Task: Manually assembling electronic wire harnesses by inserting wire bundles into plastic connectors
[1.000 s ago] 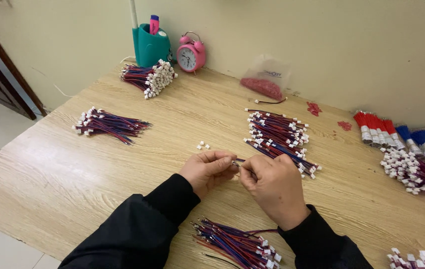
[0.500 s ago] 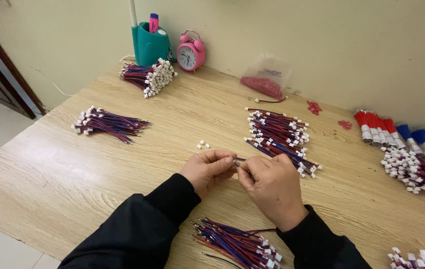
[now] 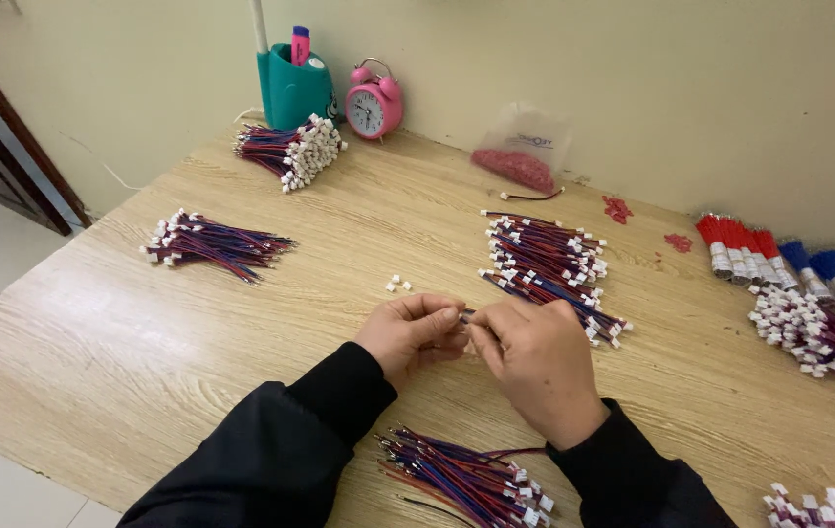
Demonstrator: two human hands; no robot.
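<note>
My left hand (image 3: 416, 330) and my right hand (image 3: 535, 354) meet at the middle of the wooden table (image 3: 134, 342), fingertips pinched together on a thin wire piece (image 3: 465, 315) held between them. What sits at its end is hidden by the fingers. Just beyond my right hand lies a pile of red and blue wires with white connectors (image 3: 547, 260). A few loose white connectors (image 3: 398, 285) lie just beyond my left hand. Between my forearms, near the front edge, lies another wire bundle (image 3: 466, 479).
More wire bundles lie at the left (image 3: 207, 243), far back (image 3: 290, 152), right (image 3: 813, 328) and bottom right (image 3: 813, 508). A teal holder (image 3: 295, 88), pink alarm clock (image 3: 374, 103) and a bag of red parts (image 3: 520, 156) stand by the wall. Red and blue tassel bundles (image 3: 779, 256) lie at right.
</note>
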